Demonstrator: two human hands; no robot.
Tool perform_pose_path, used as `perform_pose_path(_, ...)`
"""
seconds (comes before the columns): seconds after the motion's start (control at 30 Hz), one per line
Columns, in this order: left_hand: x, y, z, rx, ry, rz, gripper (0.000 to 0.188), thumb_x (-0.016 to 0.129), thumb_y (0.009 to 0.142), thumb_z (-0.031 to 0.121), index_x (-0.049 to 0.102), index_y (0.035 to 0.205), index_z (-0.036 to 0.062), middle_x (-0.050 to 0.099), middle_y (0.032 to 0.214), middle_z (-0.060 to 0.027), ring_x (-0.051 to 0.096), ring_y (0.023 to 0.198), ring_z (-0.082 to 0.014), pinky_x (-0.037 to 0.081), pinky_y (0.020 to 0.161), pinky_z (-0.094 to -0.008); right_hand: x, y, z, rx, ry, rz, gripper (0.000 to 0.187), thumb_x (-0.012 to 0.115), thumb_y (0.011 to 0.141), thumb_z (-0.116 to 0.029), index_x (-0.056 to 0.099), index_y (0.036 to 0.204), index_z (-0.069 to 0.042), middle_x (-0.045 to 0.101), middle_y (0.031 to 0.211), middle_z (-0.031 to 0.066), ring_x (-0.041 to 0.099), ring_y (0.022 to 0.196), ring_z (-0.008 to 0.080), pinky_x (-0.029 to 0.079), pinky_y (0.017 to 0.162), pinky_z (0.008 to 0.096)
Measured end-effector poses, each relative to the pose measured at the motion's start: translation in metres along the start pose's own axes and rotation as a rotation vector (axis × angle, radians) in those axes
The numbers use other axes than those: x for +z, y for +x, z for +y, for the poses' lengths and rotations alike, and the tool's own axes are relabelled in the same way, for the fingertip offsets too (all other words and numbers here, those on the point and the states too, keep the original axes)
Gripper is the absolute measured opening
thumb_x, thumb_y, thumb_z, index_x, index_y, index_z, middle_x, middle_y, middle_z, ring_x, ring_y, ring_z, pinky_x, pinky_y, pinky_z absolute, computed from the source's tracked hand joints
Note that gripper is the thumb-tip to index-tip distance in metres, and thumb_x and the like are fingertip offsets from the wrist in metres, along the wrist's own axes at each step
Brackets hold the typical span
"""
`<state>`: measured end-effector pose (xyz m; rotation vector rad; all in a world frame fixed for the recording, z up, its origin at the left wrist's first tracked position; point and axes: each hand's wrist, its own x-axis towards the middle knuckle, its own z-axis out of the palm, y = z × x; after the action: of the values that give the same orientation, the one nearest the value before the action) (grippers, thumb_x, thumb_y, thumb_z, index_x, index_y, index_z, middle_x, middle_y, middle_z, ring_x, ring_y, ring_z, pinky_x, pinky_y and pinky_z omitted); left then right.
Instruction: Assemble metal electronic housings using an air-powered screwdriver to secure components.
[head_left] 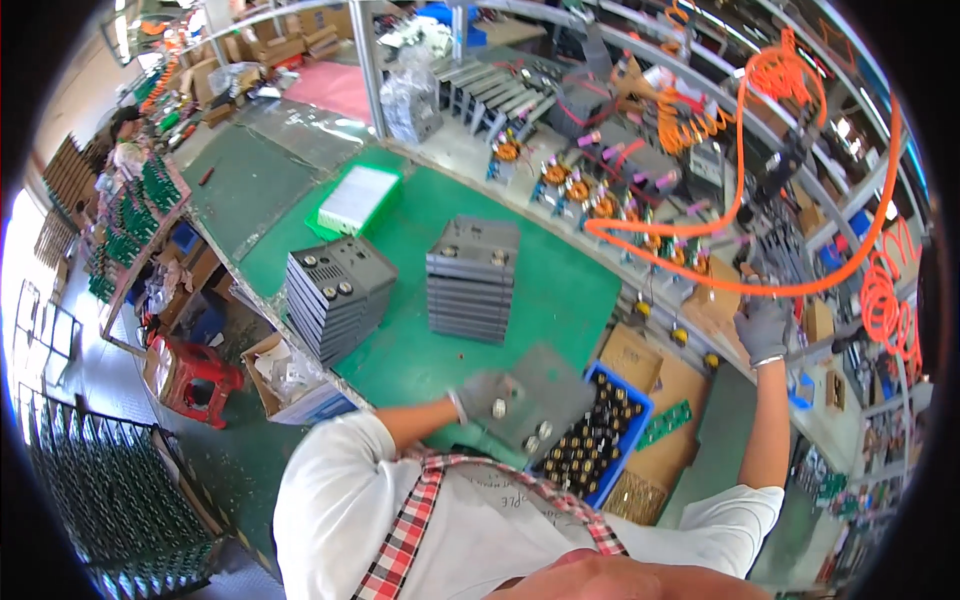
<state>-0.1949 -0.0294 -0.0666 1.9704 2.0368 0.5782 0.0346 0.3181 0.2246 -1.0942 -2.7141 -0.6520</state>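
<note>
My left hand (482,396), in a grey glove, grips the edge of a flat grey panel (540,400) with round sockets along its near edge. The panel is tilted in front of my chest, partly over a blue tray (641,425) of small black-and-brass parts (590,440). My right hand (765,328), also gloved, is stretched far out to the right, by the bench rail. An orange air hose (740,288) crosses in front of its fingertips, so whether it holds anything is unclear. Two stacks of similar grey panels, the left stack (345,300) and the right stack (470,285), stand on the green table.
Beyond the stacks lies a white block in green wrap (358,200) on the green mat (400,370). Circuit assemblies with copper coils (578,190) line the far bench. Green circuit boards (665,425) sit beside the blue tray. A red stool (195,380) stands at left.
</note>
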Motion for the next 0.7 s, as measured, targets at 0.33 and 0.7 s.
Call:
perform_pose_path(0.33,-0.266,0.089,-0.084,-0.225,0.515,0.038,0.009,0.059,0.069,0.01,0.062,0.077,0.0057,0.061,0.08,-0.0164,0.059,0.078,-0.0306,0.048,0.066,-0.0366,-0.097,-0.206,0.02,0.311,0.482,-0.061,0.046,0.052,0.065,-0.004,0.048,0.111,-0.007,0.056,0.098,0.014,0.055,0.083,0.0272,0.044,0.074,0.0353)
perform_pose_path(0.7,-0.22,0.148,-0.199,0.038,0.831,-0.635,0.019,0.061,0.064,0.014,0.066,0.08,0.0064,0.062,0.088,-0.0139,0.061,0.079,-0.024,0.05,0.063,-0.0354,-0.167,-0.345,-0.099,0.685,0.52,-0.143,0.04,0.054,0.067,-0.008,0.052,0.108,-0.007,0.058,0.089,0.013,0.057,0.077,0.0236,0.046,0.07,0.033)
